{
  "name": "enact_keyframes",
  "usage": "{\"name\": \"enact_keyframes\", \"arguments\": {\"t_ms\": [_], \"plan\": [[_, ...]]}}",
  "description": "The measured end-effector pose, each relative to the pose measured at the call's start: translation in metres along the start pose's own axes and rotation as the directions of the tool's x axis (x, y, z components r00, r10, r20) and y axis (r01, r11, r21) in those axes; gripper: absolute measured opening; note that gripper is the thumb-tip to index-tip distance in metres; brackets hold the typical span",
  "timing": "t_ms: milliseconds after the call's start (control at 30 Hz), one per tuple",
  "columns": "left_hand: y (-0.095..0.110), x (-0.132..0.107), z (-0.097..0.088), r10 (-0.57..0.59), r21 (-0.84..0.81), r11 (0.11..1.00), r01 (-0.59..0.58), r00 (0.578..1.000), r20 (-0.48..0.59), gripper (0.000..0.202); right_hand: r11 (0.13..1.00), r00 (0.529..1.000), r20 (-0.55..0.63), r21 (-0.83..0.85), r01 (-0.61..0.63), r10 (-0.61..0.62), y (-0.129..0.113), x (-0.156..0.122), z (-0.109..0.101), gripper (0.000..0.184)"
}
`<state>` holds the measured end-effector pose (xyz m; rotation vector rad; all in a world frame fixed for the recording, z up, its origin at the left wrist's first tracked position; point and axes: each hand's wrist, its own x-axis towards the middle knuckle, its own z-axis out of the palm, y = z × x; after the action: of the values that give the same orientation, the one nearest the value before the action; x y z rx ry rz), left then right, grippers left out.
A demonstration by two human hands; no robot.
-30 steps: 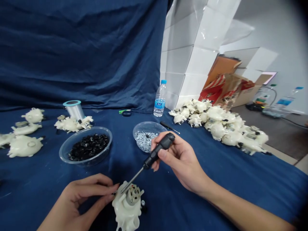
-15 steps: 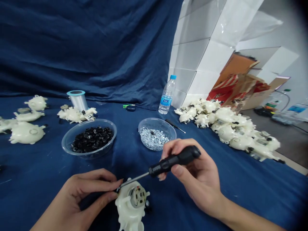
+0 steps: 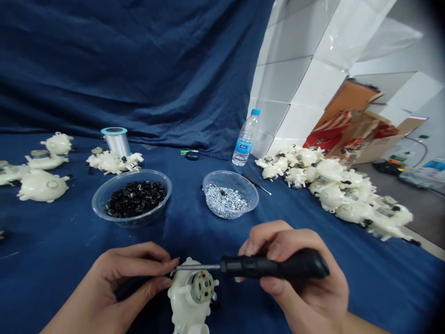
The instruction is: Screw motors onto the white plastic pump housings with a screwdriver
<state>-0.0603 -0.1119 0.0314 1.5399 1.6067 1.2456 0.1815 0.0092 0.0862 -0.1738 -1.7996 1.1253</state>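
Observation:
A cream plastic toy shell (image 3: pixel 186 304) with a small metal motor (image 3: pixel 203 286) set in it lies on the blue cloth near the bottom edge. My left hand (image 3: pixel 118 283) pinches its left side, thumb and forefinger closed at the shaft tip. My right hand (image 3: pixel 302 283) is wrapped round the black handle of a screwdriver (image 3: pixel 274 266), held nearly level, its shaft pointing left to the shell's top edge.
A clear bowl of black parts (image 3: pixel 132 198) and a clear bowl of screws (image 3: pixel 229 194) stand behind. Cream shells lie at the left (image 3: pixel 41 185) and in a pile (image 3: pixel 347 190) at right. A water bottle (image 3: pixel 246 138), thread spool (image 3: pixel 116 140), second screwdriver (image 3: pixel 257 183) and cardboard boxes (image 3: pixel 351 130) sit further back.
My right hand has swung down and to the right, tipping the screwdriver from steeply slanted to nearly level. The left hand has kept its pinch on the shell. The view shifted slightly left.

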Motion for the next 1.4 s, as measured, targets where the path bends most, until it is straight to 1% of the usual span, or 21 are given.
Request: {"name": "enact_keyframes", "arguments": {"t_ms": [67,133,200,300,367,433,500,567,700,833,967,1067,1233,1400], "plan": [[0.002,0.0,-0.001,-0.021,-0.024,0.999,0.022,1.0,0.017,0.017,0.994,0.995,0.021,-0.06,0.096,-0.095,-0.001,-0.001,0.0,0.022],[0.005,0.001,-0.002,-0.039,-0.045,0.998,0.041,0.999,0.033,0.018,0.982,0.984,0.04,-0.064,0.176,-0.174,-0.002,-0.002,0.002,0.023],[0.006,0.001,-0.002,-0.04,-0.043,0.998,0.042,0.998,0.042,0.017,0.981,0.982,0.024,-0.053,0.188,-0.187,-0.004,-0.002,0.003,0.022],[0.005,0.001,-0.002,-0.023,-0.01,1.0,0.023,0.999,0.029,0.018,0.996,0.996,0.008,-0.023,0.088,-0.088,-0.004,0.0,0.005,0.017],[0.001,-0.001,-0.001,-0.025,0.02,0.999,0.025,0.999,0.02,0.018,0.998,1.0,0.016,0.064,-0.007,0.006,-0.002,0.003,0.004,0.015],[-0.004,-0.004,-0.001,-0.03,0.048,0.998,0.029,1.0,0.004,0.018,0.98,0.995,0.02,0.175,-0.097,0.095,0.002,0.006,0.003,0.015],[-0.008,-0.007,0.0,-0.025,0.072,0.997,0.027,0.999,-0.031,0.02,0.958,0.99,0.017,0.25,-0.139,0.139,0.006,0.007,0.003,0.015],[-0.009,-0.008,0.0,-0.013,0.083,0.996,0.017,0.999,-0.047,0.02,0.946,0.988,0.014,0.287,-0.154,0.156,0.009,0.008,0.002,0.015],[-0.002,-0.004,-0.001,0.002,0.06,0.998,-0.002,1.0,-0.01,0.02,0.923,0.981,0.013,0.337,-0.186,0.193,0.012,0.007,0.001,0.016],[0.002,-0.002,-0.001,-0.015,0.029,0.999,0.014,1.0,0.0,0.022,0.909,0.977,0.019,0.362,-0.204,0.212,0.014,0.007,0.0,0.016],[-0.002,-0.005,0.0,-0.011,0.025,1.0,0.011,1.0,0.002,0.023,0.91,0.974,0.015,0.355,-0.215,0.225,0.015,0.007,0.0,0.014],[-0.007,-0.008,0.0,-0.036,0.03,0.999,0.036,0.999,-0.006,0.023,0.908,0.973,0.015,0.358,-0.219,0.229,0.014,0.007,0.0,0.013],[-0.015,-0.013,0.001,-0.05,0.085,0.995,0.058,0.995,-0.09,0.024,0.906,0.971,0.017,0.356,-0.227,0.237,0.013,0.007,0.0,0.014],[-0.02,-0.014,0.002,-0.078,0.09,0.992,0.087,0.992,-0.104,0.024,0.907,0.971,0.025,0.352,-0.233,0.24,0.012,0.005,-0.001,0.014]]}}
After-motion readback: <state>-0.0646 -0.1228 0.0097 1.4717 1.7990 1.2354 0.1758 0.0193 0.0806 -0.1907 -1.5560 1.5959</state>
